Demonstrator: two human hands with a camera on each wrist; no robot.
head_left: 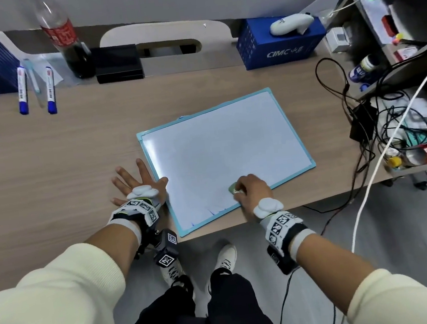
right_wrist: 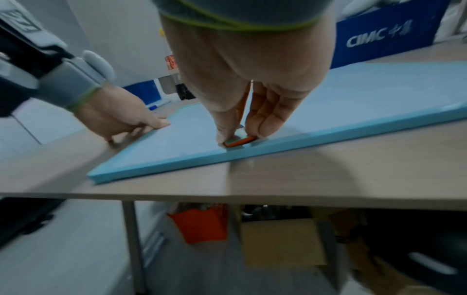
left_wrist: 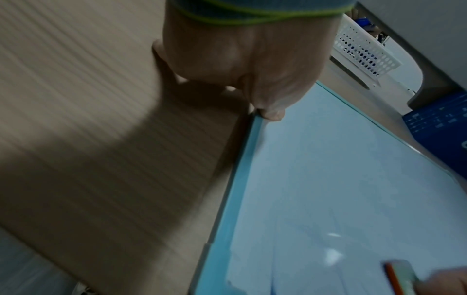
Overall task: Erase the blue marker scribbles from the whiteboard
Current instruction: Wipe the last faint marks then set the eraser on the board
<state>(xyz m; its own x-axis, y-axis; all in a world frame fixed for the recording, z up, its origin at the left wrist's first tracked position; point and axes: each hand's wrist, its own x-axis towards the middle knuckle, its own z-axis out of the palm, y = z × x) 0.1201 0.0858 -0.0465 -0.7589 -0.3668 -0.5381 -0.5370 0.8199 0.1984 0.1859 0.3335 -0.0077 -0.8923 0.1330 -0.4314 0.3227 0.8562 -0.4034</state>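
Observation:
A whiteboard (head_left: 221, 150) with a light blue frame lies askew on the wooden desk. Short blue marker strokes (head_left: 214, 211) show along its near edge; the rest of the surface looks wiped. My right hand (head_left: 250, 188) pinches a small green and orange eraser (head_left: 234, 188) and presses it on the board near the near frame edge (right_wrist: 237, 140). My left hand (head_left: 140, 182) lies flat on the desk with fingers spread, its thumb (left_wrist: 271, 114) touching the board's left frame.
Two blue markers (head_left: 22, 90) and a cola bottle (head_left: 65, 37) stand at the back left, beside a black box (head_left: 117, 63). A blue CIMC box (head_left: 279, 41) sits back right. Tangled cables (head_left: 361, 118) and shelves crowd the right side. The desk edge runs just below the board.

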